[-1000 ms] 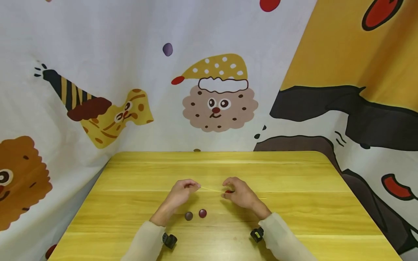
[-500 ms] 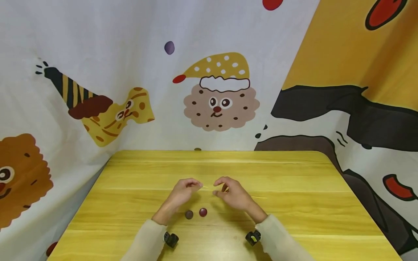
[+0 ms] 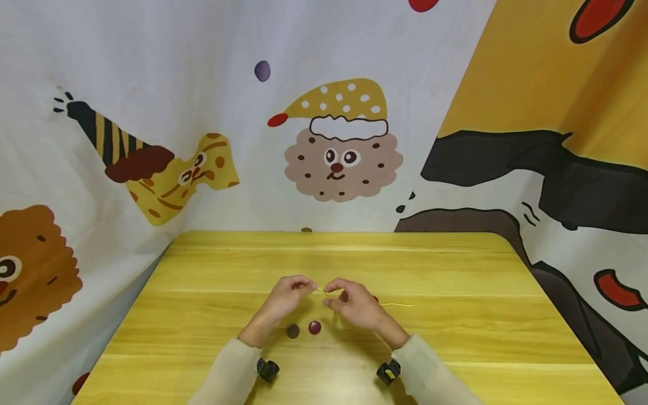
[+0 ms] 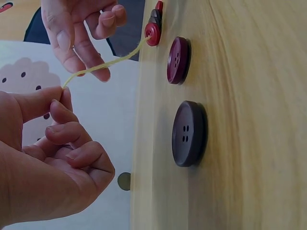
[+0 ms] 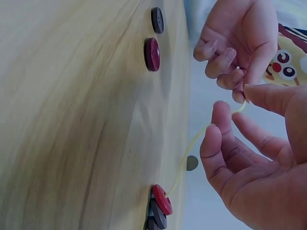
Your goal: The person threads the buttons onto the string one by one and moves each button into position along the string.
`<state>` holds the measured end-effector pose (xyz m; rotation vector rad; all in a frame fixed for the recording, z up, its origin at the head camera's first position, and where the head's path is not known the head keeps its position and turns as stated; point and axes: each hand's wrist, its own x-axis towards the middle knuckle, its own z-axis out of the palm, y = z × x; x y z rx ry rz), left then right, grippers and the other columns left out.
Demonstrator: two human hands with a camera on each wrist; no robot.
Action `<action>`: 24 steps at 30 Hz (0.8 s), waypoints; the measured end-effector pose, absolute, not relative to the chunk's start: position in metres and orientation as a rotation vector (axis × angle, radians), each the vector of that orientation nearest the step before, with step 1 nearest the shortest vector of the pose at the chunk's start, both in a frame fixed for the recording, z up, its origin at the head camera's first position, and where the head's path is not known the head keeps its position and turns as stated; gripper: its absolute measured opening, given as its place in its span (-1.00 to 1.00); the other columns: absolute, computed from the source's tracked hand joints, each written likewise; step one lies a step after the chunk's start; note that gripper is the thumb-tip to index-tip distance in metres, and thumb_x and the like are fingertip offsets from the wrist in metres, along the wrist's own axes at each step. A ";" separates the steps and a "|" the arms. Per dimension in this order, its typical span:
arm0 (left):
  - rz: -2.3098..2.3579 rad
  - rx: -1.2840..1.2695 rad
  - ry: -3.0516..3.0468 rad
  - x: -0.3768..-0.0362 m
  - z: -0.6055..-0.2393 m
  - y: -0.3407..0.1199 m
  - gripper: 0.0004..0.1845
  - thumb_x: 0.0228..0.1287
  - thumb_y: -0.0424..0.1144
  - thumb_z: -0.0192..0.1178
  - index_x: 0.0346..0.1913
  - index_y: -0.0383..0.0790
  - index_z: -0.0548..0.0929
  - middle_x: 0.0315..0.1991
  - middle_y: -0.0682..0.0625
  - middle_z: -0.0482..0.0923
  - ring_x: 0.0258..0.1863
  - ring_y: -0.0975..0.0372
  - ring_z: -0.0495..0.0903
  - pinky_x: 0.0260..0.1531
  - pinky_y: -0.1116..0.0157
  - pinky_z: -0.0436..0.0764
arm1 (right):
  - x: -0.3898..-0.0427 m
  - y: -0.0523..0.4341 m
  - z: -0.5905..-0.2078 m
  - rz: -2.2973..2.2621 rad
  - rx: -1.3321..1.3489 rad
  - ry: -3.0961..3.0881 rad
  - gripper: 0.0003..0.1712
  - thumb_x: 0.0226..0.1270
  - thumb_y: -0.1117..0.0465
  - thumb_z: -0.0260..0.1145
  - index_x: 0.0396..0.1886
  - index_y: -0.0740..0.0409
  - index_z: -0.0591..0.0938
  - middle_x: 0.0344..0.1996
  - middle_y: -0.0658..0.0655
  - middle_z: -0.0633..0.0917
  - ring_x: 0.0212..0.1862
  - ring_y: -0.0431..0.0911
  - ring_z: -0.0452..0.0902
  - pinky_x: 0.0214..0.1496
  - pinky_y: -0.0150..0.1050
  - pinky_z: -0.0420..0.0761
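My left hand (image 3: 282, 297) pinches the end of a yellow string (image 4: 108, 64) between thumb and index finger, above the table. My right hand (image 3: 356, 305) is just right of it, its fingers parted and loosely bent close around the string, the tip of one right by the left fingertips. In the left wrist view the string runs down to a red button (image 4: 152, 34), and several dark and red buttons lie overlapping behind it. A maroon button (image 4: 177, 60) and a dark grey four-hole button (image 4: 186, 133) lie loose on the table, nearer the body.
The wooden table (image 3: 455, 337) ends at a wall covered by a cartoon-print cloth (image 3: 334, 45). Past the right hand, the string's far end (image 3: 397, 305) lies on the wood. Each wrist carries a small black camera (image 3: 268, 370).
My right hand has slid left along the string toward my left hand, leaving the threaded buttons behind it. The left hand keeps its pinch, shifted slightly right; the loose buttons stay put.
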<state>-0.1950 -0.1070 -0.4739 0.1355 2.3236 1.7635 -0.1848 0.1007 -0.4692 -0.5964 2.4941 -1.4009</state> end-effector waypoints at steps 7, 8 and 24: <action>1.747 0.166 2.335 -0.195 -0.474 -0.105 -0.75 0.42 -0.12 0.19 -0.15 -0.25 0.72 -0.15 -0.02 0.62 -0.11 0.17 0.49 -0.11 0.21 0.42 | -0.184 0.098 -0.472 -1.536 -0.550 2.377 -0.66 0.42 0.23 0.28 0.12 0.26 0.55 0.07 0.29 0.60 -0.36 0.19 0.64 -0.50 -0.22 0.57; 1.742 0.167 2.334 -0.195 -0.474 -0.105 -0.75 0.42 -0.12 0.19 -0.15 -0.25 0.72 -0.14 -0.02 0.63 -0.09 0.17 0.50 -0.09 0.20 0.42 | -0.184 0.098 -0.472 -1.551 -0.545 2.361 -0.66 0.42 0.24 0.28 0.12 0.28 0.54 0.07 0.30 0.60 -0.36 0.20 0.64 -0.47 -0.16 0.61; 1.756 0.164 2.339 -0.193 -0.472 -0.103 -0.77 0.44 -0.18 0.17 -0.13 -0.27 0.72 -0.11 -0.04 0.65 -0.07 0.16 0.54 -0.08 0.20 0.46 | -0.184 0.097 -0.477 -1.590 -0.537 2.395 -0.79 0.44 0.42 0.14 0.00 0.36 0.59 -0.25 0.17 0.70 -0.33 0.17 0.61 -0.46 -0.30 0.56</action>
